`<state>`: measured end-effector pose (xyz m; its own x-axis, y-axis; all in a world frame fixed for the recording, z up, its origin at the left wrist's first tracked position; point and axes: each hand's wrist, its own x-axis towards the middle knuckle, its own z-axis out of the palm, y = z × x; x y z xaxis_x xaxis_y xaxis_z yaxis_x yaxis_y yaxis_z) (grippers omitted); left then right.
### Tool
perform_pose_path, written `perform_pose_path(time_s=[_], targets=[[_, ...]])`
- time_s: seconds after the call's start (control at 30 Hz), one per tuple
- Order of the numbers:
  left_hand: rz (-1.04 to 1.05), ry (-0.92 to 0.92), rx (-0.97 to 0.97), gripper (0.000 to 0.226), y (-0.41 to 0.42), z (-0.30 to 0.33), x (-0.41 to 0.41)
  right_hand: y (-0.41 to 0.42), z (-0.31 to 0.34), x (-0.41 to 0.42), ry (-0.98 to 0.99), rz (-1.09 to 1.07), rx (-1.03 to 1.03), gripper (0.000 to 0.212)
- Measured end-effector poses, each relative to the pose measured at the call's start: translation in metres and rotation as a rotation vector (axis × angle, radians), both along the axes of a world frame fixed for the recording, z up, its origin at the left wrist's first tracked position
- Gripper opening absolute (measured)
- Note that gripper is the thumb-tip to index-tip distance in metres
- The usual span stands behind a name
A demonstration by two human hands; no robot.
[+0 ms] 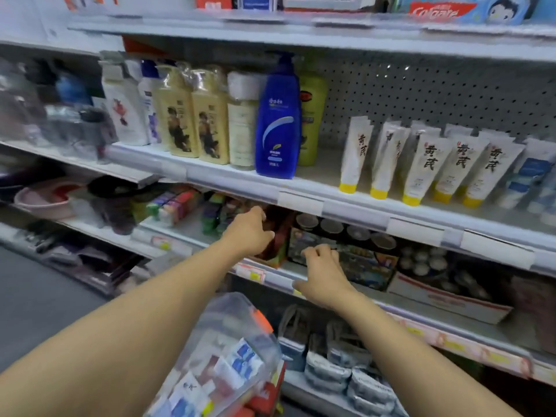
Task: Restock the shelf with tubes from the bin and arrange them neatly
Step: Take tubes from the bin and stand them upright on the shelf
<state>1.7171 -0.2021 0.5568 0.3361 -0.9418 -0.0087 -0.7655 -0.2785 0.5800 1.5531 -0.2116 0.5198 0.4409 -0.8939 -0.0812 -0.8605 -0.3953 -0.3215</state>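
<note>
Both hands reach toward the lower shelf: the left hand [251, 231] loosely curled and empty near dark packages, the right hand [323, 273] with fingers spread, resting on the shelf lip [279, 278], holding nothing. The risk is knocking the clear bin [240, 326] below the forearms, or toppling the standing row when new stock goes in. The white, yellow-capped tubes [418, 164] stand cap-down and lean unevenly on the middle shelf; more tubes, blurred but apparently white and blue, lie jumbled in the bin.
</note>
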Motion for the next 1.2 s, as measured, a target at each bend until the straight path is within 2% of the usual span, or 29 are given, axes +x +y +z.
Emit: perform_pose_path(time_s=[0.17, 0.3, 0.63, 1.0, 1.2], targets=[[0.006, -0.038, 0.214, 0.04, 0.052, -0.053, 0.059, 0.029, -0.036, 0.046, 0.021, 0.071, 0.087, 0.064], [0.03, -0.033, 0.354, 0.038, 0.083, -0.097, 0.091, 0.04, -0.066, 0.073, 0.068, 0.107, 0.17, 0.058], [0.178, 0.168, 0.597, 0.047, 0.137, -0.213, 0.133, 0.036, -0.159, 0.121, 0.214, 0.18, 0.38, 0.058], [0.418, 0.405, 0.752, 0.039, 0.123, -0.34, 0.129, -0.007, -0.273, 0.154, 0.296, 0.277, 0.51, 0.045], [0.589, 0.475, 0.813, 0.048, 0.093, -0.415, 0.115, -0.027, -0.341, 0.158, 0.318, 0.281, 0.577, 0.044]])
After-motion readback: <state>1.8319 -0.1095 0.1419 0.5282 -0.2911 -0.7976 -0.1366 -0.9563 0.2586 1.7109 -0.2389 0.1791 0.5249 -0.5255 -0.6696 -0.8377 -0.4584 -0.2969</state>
